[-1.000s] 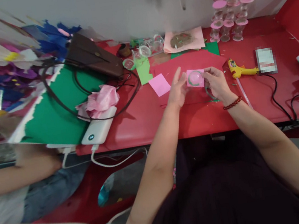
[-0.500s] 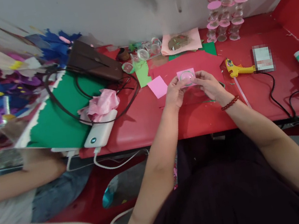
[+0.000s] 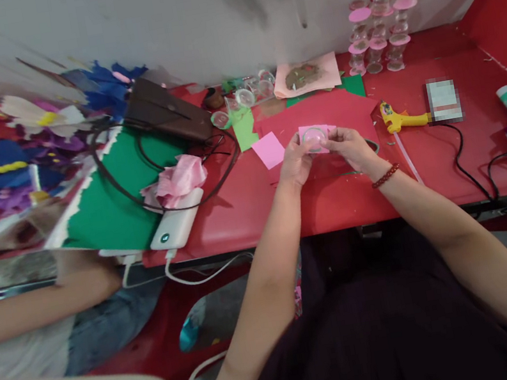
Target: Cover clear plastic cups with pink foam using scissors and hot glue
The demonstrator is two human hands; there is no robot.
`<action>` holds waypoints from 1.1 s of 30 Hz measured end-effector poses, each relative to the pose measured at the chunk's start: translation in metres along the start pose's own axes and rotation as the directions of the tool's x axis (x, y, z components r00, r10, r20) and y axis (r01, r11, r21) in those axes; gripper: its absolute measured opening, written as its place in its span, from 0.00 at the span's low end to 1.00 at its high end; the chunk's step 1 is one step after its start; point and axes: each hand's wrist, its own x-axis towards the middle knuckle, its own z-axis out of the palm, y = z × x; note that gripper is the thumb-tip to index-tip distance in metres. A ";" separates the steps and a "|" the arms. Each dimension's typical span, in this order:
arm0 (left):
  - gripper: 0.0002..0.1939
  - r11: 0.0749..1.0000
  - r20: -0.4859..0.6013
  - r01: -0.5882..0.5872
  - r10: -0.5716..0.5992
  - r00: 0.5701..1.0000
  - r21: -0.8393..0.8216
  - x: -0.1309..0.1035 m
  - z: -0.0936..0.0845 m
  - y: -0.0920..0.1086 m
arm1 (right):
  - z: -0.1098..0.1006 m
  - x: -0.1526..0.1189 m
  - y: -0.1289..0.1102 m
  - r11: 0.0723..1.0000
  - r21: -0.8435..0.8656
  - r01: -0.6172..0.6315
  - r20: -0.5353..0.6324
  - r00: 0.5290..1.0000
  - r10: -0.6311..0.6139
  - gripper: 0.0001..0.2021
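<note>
Above red sheets (image 3: 312, 109), left hand (image 3: 295, 165) and right hand (image 3: 352, 149) pinch pink square (image 3: 303, 130) and clear round piece (image 3: 314, 137) between closed fingers; light, even pressure best keeps rim flat.

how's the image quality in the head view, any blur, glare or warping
Head view: flowers smeared at the left edge; wide-angle stretch bends the outer parts; soft sheen on the red table; label pixelated; clear piece too soft for fine detail.
</note>
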 end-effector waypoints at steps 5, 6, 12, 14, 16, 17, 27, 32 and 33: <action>0.18 0.999 -0.006 0.002 -0.002 1.000 0.052 -0.001 0.000 -0.001 | 0.002 0.001 0.004 0.999 -0.014 -0.037 -0.046 0.998 0.036 0.29; 0.18 0.998 -0.008 0.000 0.000 1.000 0.065 -0.002 0.000 -0.001 | 0.002 0.001 0.005 0.999 -0.017 -0.033 -0.050 0.998 0.032 0.29; 0.21 0.992 -0.010 -0.077 0.078 0.997 0.101 -0.006 0.007 0.004 | 0.004 0.003 0.010 1.000 -0.016 0.012 -0.074 0.997 -0.013 0.29; 0.23 0.990 -0.024 -0.087 0.090 0.996 0.112 -0.006 0.008 0.004 | 0.004 0.004 0.012 0.999 -0.023 0.035 -0.073 0.997 -0.036 0.28; 0.24 0.990 -0.040 -0.082 0.088 0.995 0.116 -0.004 0.005 0.002 | 0.004 0.004 0.013 0.997 -0.030 0.066 -0.057 0.996 -0.067 0.27; 0.24 0.990 -0.048 -0.078 0.084 0.995 0.117 -0.003 0.004 0.002 | 0.005 0.004 0.014 0.996 -0.033 0.077 -0.049 0.996 -0.079 0.26; 0.29 0.999 0.034 0.012 -0.013 0.999 0.041 -0.012 0.010 0.005 | 0.007 0.003 0.007 0.996 0.048 0.078 -0.055 0.996 -0.076 0.27; 0.25 0.997 -0.031 -0.078 0.077 0.997 -0.026 -0.007 0.002 0.003 | 0.005 0.005 0.005 0.990 0.103 0.092 -0.112 0.990 -0.081 0.26; 0.21 0.991 -0.095 -0.125 0.121 0.988 -0.038 -0.002 -0.004 0.001 | 0.004 0.005 0.004 0.987 0.129 0.091 -0.125 0.989 -0.075 0.26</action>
